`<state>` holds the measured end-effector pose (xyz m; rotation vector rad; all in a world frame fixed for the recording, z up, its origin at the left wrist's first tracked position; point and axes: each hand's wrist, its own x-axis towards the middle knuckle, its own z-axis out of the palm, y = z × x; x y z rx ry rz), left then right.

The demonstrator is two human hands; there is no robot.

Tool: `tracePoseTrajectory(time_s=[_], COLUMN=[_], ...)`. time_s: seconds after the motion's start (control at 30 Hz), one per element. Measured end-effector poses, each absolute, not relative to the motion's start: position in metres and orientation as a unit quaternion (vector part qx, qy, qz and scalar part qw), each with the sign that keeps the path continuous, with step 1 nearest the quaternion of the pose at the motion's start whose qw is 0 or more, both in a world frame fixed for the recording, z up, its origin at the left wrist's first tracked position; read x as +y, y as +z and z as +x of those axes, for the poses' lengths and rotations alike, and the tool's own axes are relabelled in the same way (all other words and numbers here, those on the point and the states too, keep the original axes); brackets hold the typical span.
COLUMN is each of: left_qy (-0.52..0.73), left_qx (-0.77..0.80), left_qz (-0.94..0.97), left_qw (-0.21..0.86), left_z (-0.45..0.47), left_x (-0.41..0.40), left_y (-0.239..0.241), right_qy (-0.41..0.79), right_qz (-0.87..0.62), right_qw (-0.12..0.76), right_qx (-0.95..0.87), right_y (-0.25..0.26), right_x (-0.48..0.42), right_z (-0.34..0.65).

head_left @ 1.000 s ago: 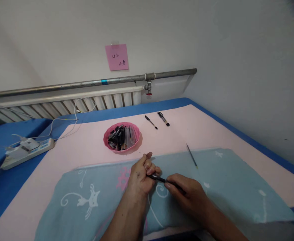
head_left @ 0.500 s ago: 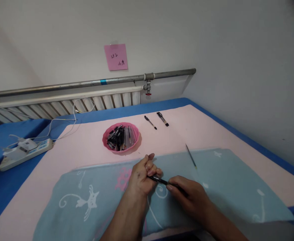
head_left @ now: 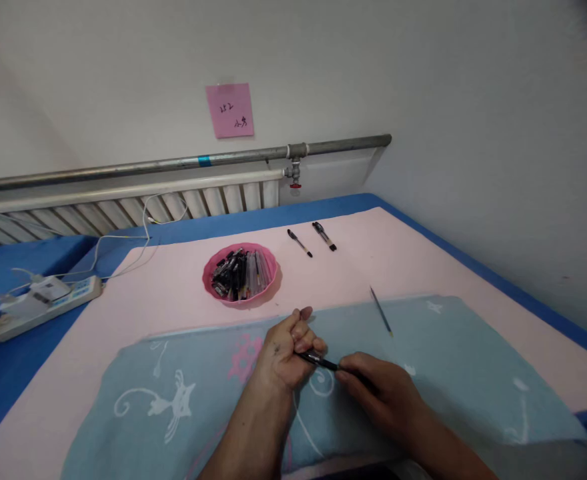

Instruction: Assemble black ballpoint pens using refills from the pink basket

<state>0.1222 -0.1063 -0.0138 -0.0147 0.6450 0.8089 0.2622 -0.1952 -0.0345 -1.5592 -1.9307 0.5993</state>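
My left hand (head_left: pixel 286 350) and my right hand (head_left: pixel 378 397) are both closed on one black pen (head_left: pixel 323 363), which spans the gap between them above a light blue towel (head_left: pixel 448 360). The left fingers pinch one end and the right fingers wrap the other. A thin pen refill (head_left: pixel 381 311) lies loose on the towel's far edge to the right of my hands. Beyond my hands stands a pink bowl (head_left: pixel 240 274) with several black and clear pen parts in it.
Two black pens (head_left: pixel 300 243) (head_left: pixel 325 236) lie on the pink cloth (head_left: pixel 173 293) behind the bowl. A white power strip (head_left: pixel 43 303) with cables sits at the left on the blue cover. A radiator and pipe run along the wall, under a pink note (head_left: pixel 229 111).
My two hands have stayed on the pen with only small shifts. The view has tipped slightly, so everything on the table sits a little further left.
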Motion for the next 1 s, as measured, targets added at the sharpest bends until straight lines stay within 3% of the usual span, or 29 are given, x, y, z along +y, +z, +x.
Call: tracePoseTrajectory(time_s=[1.0], left_qy=[0.369], left_qx=[0.303], left_qz=[-0.015], left_qw=[0.879], left_z=[0.1257], left_x=[-0.105], left_y=[-0.0203], right_qy=[0.251], right_qz=[-0.587], right_qw=[0.286], right_qx=[-0.714], right_y=[-0.0352], right_x=[-0.1994], right_z=[0.2679])
